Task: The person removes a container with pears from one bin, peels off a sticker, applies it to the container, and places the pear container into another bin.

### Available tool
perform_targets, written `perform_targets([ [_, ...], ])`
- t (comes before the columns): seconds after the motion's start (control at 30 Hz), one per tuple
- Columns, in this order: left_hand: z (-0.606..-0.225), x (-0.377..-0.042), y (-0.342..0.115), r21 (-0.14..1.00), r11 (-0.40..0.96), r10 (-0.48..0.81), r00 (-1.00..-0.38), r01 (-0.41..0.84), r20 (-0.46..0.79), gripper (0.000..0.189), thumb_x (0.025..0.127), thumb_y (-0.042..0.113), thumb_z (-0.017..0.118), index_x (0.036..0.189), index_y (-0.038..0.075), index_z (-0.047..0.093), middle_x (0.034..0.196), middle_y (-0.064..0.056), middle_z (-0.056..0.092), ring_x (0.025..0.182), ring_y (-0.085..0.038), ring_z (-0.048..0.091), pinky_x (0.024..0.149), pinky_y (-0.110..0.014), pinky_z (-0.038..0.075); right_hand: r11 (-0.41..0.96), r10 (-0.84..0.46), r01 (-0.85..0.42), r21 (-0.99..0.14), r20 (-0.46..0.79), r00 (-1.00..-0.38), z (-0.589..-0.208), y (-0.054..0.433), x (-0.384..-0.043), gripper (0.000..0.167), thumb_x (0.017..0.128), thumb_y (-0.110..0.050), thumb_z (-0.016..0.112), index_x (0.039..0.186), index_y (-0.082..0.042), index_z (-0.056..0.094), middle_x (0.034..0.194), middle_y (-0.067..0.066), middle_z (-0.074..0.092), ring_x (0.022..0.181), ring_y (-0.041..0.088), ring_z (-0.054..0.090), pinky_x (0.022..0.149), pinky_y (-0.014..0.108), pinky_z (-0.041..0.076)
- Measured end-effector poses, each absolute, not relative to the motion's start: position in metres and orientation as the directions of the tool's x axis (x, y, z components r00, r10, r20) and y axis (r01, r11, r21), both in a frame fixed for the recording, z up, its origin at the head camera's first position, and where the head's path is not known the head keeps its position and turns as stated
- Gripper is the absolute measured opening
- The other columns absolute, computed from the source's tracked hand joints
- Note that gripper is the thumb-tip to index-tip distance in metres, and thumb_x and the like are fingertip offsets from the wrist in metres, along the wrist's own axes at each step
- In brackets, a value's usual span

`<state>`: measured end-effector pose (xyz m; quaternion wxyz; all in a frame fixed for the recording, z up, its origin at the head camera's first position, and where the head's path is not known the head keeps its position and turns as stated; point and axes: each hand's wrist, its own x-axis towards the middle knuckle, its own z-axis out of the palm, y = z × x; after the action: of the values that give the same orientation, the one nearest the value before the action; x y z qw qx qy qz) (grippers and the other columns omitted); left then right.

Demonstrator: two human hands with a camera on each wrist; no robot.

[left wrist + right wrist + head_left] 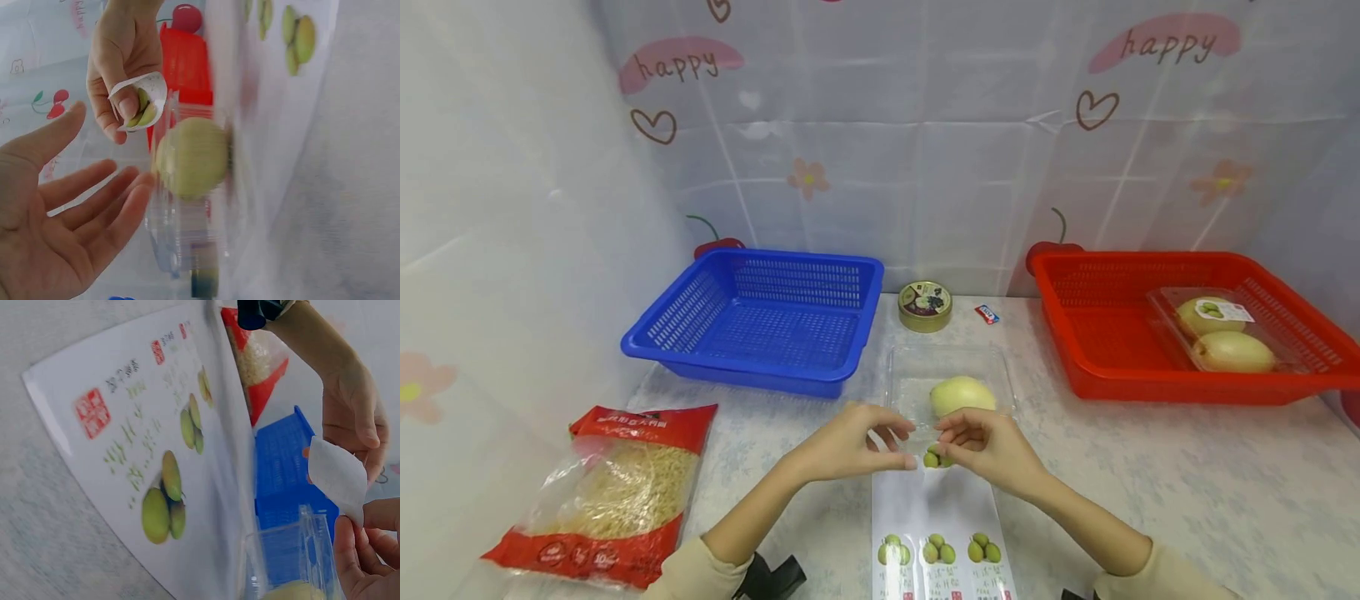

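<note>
My right hand (pixel 992 450) pinches a small white sticker (pixel 337 475) between thumb and fingertips. The sticker's printed face, with green fruit on it, shows in the left wrist view, its plain back in the right wrist view. Facing it, my left hand (pixel 857 442) holds nothing, its fingers loosely extended and apart from the sticker. Behind both hands sits a clear plastic box (pixel 951 352) with a pale yellow-green oval fruit (pixel 962 394) in its right side. Beneath them lies a white sheet of fruit stickers (pixel 934 504), several still on its near part.
A blue basket (pixel 760 367) stands at the back left. On the right, a red basket (pixel 1097 379) contains a labelled clear box with two fruits (pixel 1232 352). A round tin (pixel 925 308) and a small wrapped candy (pixel 987 314) lie between them. A pasta bag (pixel 625 492) lies front left.
</note>
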<state>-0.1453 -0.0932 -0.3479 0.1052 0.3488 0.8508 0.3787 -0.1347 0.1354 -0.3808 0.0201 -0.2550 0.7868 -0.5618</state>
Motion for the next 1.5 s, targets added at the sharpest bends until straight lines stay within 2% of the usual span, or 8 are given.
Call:
perform_targets([
  [0.1,-0.342,-0.153,-0.085,0.703,0.426,0.623,-0.748,0.569,0.228,0.034,0.081,0.021,0.074,0.106,-0.001,0.067,0.098,-0.012,0.069,0.08,-0.017,0.065,0.064,-0.021,0.053,0.242,-0.355,-0.36,-0.901,0.263,-0.897,-0.374,0.14,-0.141,0.021,0.079,0.004,0.07,0.098,0.012,0.063,0.086,0.014,0.066,0.074,0.01,0.062,0.068,0.021,0.055],
  [0.2,-0.339,-0.161,-0.076,0.682,0.416,0.582,-0.753,0.601,0.309,0.029,0.081,0.019,0.074,0.101,0.0,0.069,0.091,-0.01,0.069,0.075,-0.016,0.064,0.063,-0.023,0.053,0.234,-0.292,-0.347,-0.908,0.275,-0.916,-0.367,0.143,-0.148,0.024,0.079,0.005,0.07,0.1,0.013,0.062,0.089,0.017,0.065,0.075,0.009,0.062,0.071,0.019,0.054],
  [0.63,-0.329,-0.188,-0.048,0.709,0.381,0.523,-0.771,0.594,0.364,0.012,0.085,0.011,0.068,0.089,0.001,0.07,0.078,-0.007,0.068,0.068,-0.01,0.059,0.063,-0.023,0.052,0.126,-0.147,-0.356,-0.926,0.338,-0.93,-0.346,0.152,-0.172,0.033,0.077,0.011,0.068,0.105,0.014,0.052,0.093,0.022,0.06,0.078,0.007,0.062,0.076,0.016,0.052],
  [0.87,-0.329,-0.196,-0.039,0.745,0.367,0.424,-0.813,0.557,0.399,0.009,0.086,0.007,0.064,0.085,-0.001,0.069,0.076,-0.009,0.068,0.066,-0.011,0.06,0.059,-0.022,0.051,0.109,-0.133,-0.376,-0.92,0.361,-0.923,-0.342,0.153,-0.177,0.034,0.076,0.013,0.066,0.107,0.016,0.051,0.097,0.026,0.059,0.079,0.006,0.062,0.076,0.016,0.052],
  [1.03,-0.328,-0.2,-0.036,0.767,0.353,0.362,-0.834,0.536,0.416,0.009,0.085,0.006,0.062,0.084,-0.001,0.068,0.076,-0.01,0.068,0.064,-0.009,0.059,0.059,-0.02,0.05,0.099,-0.139,-0.382,-0.919,0.368,-0.92,-0.342,0.152,-0.178,0.031,0.075,0.015,0.065,0.104,0.016,0.052,0.096,0.008,0.061,0.08,0.005,0.062,0.076,0.016,0.052],
  [1.13,-0.328,-0.202,-0.033,0.776,0.353,0.326,-0.846,0.522,0.421,0.009,0.084,0.006,0.062,0.083,-0.001,0.068,0.074,-0.01,0.067,0.063,-0.009,0.058,0.059,-0.02,0.049,0.095,-0.137,-0.384,-0.918,0.37,-0.919,-0.341,0.15,-0.179,0.03,0.075,0.016,0.066,0.101,0.016,0.053,0.094,0.007,0.061,0.079,0.005,0.063,0.075,0.017,0.052],
  [1.27,-0.328,-0.205,-0.031,0.799,0.348,0.279,-0.868,0.491,0.412,0.009,0.084,0.005,0.062,0.084,-0.001,0.068,0.074,-0.011,0.067,0.063,-0.01,0.057,0.059,-0.02,0.048,0.146,-0.149,-0.4,-0.905,0.38,-0.913,-0.342,0.15,-0.182,0.024,0.076,0.012,0.068,0.098,0.015,0.059,0.094,0.021,0.063,0.078,0.005,0.063,0.073,0.018,0.053],
  [1.5,-0.332,-0.212,-0.028,0.822,0.347,0.25,-0.89,0.451,0.382,0.01,0.085,0.005,0.063,0.085,-0.004,0.068,0.076,-0.014,0.068,0.063,-0.011,0.057,0.059,-0.018,0.047,0.275,-0.24,-0.472,-0.838,0.415,-0.878,-0.353,0.156,-0.194,0.019,0.08,0.003,0.069,0.098,0.009,0.066,0.089,0.021,0.067,0.071,0.013,0.064,0.067,0.021,0.054],
])
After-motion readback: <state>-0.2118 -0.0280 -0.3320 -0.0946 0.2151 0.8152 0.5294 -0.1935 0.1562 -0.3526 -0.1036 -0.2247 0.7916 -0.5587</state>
